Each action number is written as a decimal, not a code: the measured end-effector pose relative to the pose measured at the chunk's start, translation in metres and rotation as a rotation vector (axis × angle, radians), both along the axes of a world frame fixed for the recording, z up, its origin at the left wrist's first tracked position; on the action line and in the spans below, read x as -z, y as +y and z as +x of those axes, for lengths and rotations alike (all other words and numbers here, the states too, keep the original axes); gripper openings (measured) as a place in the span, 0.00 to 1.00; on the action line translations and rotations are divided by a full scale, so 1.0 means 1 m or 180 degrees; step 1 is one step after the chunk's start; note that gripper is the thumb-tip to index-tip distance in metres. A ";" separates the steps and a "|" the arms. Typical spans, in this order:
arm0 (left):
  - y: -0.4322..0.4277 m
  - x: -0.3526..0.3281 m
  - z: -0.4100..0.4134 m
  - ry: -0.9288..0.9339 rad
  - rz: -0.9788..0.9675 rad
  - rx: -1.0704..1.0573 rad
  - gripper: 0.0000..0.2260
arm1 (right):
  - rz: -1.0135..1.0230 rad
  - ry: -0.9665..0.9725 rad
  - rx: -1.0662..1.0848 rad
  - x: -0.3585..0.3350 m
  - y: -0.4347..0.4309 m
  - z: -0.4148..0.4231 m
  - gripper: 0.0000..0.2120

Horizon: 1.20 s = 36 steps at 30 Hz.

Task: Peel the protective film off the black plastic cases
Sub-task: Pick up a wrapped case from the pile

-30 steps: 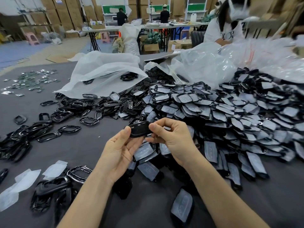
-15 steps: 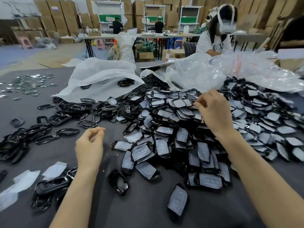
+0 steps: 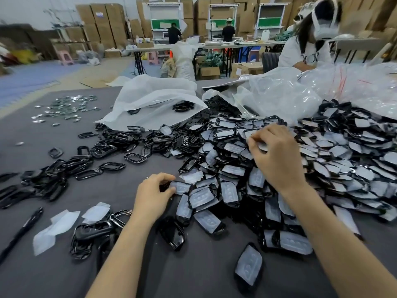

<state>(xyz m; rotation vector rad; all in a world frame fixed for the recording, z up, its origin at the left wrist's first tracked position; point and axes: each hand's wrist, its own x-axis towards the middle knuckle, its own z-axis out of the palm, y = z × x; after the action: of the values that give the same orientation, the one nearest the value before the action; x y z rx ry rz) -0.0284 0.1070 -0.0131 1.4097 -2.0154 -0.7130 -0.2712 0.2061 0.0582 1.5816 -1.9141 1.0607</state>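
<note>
A big heap of black plastic cases [image 3: 318, 160] with white protective film covers the right half of the grey table [image 3: 193, 276]. My left hand [image 3: 153, 195] grips one film-covered case [image 3: 181, 187] at the heap's near-left edge, thumb and fingers curled round its end. My right hand [image 3: 276, 157] reaches into the middle of the heap and pinches the end of another film-covered case [image 3: 250, 134]. Peeled black cases and frames [image 3: 64, 166] lie scattered at the left. Loose film pieces [image 3: 62, 224] lie at the near left.
White and clear plastic bags [image 3: 154, 97] lie behind the heap. A person in white sits at the far right [image 3: 309, 44]. A black pen-like rod [image 3: 23, 229] lies at the near left edge. Small shiny parts [image 3: 66, 108] are spread at the far left.
My left hand moved right and took hold of a film-covered case at the heap's edge. My right hand stayed on the heap and now pinches a case there.
</note>
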 end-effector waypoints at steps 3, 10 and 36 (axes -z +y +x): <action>-0.003 0.001 0.002 0.0039 0.0044 0.0021 0.09 | -0.0003 -0.0147 -0.0256 0.018 -0.009 0.026 0.04; -0.040 -0.018 -0.028 -0.0346 -0.0658 0.0054 0.12 | -0.0119 -0.0006 -0.0651 0.043 -0.003 0.036 0.02; -0.147 -0.030 -0.035 -0.1499 -0.1107 0.0537 0.01 | -0.0162 -0.0904 -0.1167 0.047 0.001 0.039 0.04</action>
<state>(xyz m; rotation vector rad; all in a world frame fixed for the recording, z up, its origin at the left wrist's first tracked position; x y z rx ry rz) -0.0631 -0.0403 0.0166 1.2905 -2.4917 -0.0764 -0.2323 0.2068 0.0114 1.8830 -1.7860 1.5452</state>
